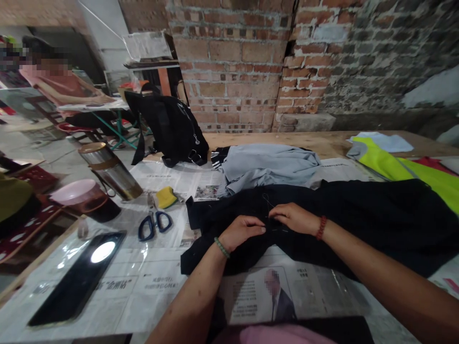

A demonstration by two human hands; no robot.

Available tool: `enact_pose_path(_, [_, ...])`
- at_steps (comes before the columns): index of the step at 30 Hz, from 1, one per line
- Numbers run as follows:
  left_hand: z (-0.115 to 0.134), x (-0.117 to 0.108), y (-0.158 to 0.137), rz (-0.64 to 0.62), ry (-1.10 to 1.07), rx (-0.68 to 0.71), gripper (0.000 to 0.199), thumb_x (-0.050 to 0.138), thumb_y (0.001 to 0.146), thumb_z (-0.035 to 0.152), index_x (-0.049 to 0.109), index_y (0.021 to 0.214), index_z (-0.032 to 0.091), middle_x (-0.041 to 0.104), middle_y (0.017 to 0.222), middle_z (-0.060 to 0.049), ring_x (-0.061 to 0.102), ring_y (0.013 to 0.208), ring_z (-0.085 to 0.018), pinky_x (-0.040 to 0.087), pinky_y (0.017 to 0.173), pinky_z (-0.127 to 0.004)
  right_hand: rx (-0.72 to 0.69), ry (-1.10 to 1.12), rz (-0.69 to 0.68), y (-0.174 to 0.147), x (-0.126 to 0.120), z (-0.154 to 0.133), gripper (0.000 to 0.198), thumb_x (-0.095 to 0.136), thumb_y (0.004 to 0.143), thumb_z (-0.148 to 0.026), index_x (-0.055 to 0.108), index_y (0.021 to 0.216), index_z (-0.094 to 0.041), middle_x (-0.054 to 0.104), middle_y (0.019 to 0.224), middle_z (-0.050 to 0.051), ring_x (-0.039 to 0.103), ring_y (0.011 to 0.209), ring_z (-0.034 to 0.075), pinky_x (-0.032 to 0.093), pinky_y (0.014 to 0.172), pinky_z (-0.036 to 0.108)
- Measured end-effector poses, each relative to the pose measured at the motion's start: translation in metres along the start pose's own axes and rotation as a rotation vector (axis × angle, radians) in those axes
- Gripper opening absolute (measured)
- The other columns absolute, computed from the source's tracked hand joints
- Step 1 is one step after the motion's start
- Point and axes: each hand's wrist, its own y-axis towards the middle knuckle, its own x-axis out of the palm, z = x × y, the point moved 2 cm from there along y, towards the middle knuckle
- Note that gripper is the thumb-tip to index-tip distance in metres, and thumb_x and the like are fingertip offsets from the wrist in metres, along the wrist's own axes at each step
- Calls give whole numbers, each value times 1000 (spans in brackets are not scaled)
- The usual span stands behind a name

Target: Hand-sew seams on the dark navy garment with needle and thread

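- Head view: dark cloth [344,205] lies across the newspaper-lined counter [337,145], under both hands, with a pale thread [268,205] looped at the right fingertips.
- The left hand [245,230] rests its fingertips on the cloth; the right hand [297,217] has its fingers bunched together. Whether either pinches thread or cloth cannot be told.
- The step looks like hand-stitching; a next stitch would call for steady cloth and untangled thread.
- Scissors [153,212] lie left of the cloth, a grey garment [270,162] just beyond.

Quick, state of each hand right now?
Left hand: fingers bent on the dark cloth; grip cannot be told.
Right hand: fingers bent beside the thread; whether it holds anything cannot be told.
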Motion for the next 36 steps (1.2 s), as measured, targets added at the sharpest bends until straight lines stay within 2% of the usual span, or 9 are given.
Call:
enact_pose_path(12, [2,1,0,-16,16,21,16,69,58,26,68,68,14,60,62,2,50,60,-9,36,64,-22,-129,3,-88,-7,1,-6,27,41,80,-12,65,91,-19,60,80,4,57,73,11,44,67,21])
enact_pose_path(22, [-1,2,1,-49,44,40,17,68,60,29,68,69,14,60,63,2,49,60,-10,36,63,-22,-111,101,-103,-10,1,-11,30,40,77,-11,65,92,-20,60,80,3,56,72,11,44,68,22])
enact_pose_path(30, [-1,4,1,-46,31,40,17,69,58,28,68,67,14,60,61,2,50,60,-10,37,65,-23,44,205,-121,-5,0,-12,27,42,76,-13,60,95,-19,64,79,1,58,69,11,44,66,22])
enact_pose_path(36, [3,3,-1,-49,8,58,16,69,59,28,68,68,14,62,63,1,52,61,-11,38,67,-23,18,233,-119,-1,1,-14,25,44,77,-13,57,97,-19,64,78,0,58,70,11,44,67,22])
